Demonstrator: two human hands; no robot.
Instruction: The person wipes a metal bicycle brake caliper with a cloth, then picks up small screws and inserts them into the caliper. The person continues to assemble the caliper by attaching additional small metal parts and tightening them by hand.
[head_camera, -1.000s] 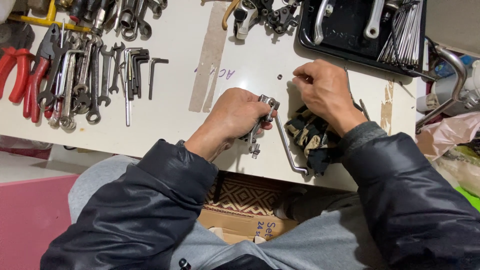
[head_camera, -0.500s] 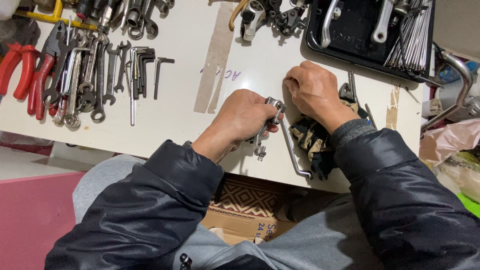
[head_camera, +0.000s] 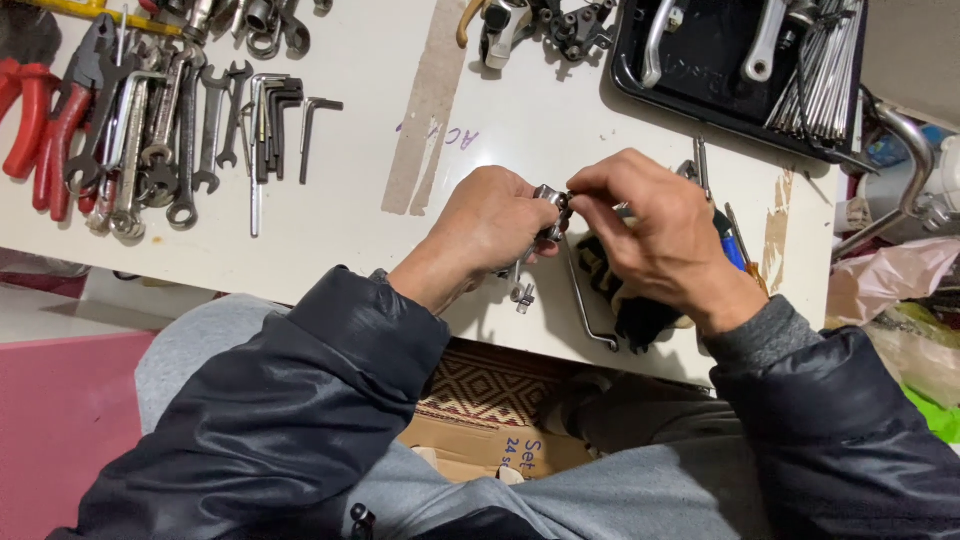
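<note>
My left hand (head_camera: 492, 222) is clenched around a small metal part (head_camera: 550, 196) held just above the white table (head_camera: 350, 230), and my right hand (head_camera: 655, 235) pinches its top end with the fingertips, over a bent metal rod (head_camera: 583, 300) and dark gloves (head_camera: 640, 315).

I have both forearms, in dark padded jacket sleeves, reaching forward from my lap and angling inward until the hands meet at the middle. My left hand (head_camera: 490, 222) is curled knuckles-up, fingers folded under in a closed grip. My right hand (head_camera: 660, 240) is bent at the wrist, thumb and forefinger pinched together at the left hand's fingertips.
</note>
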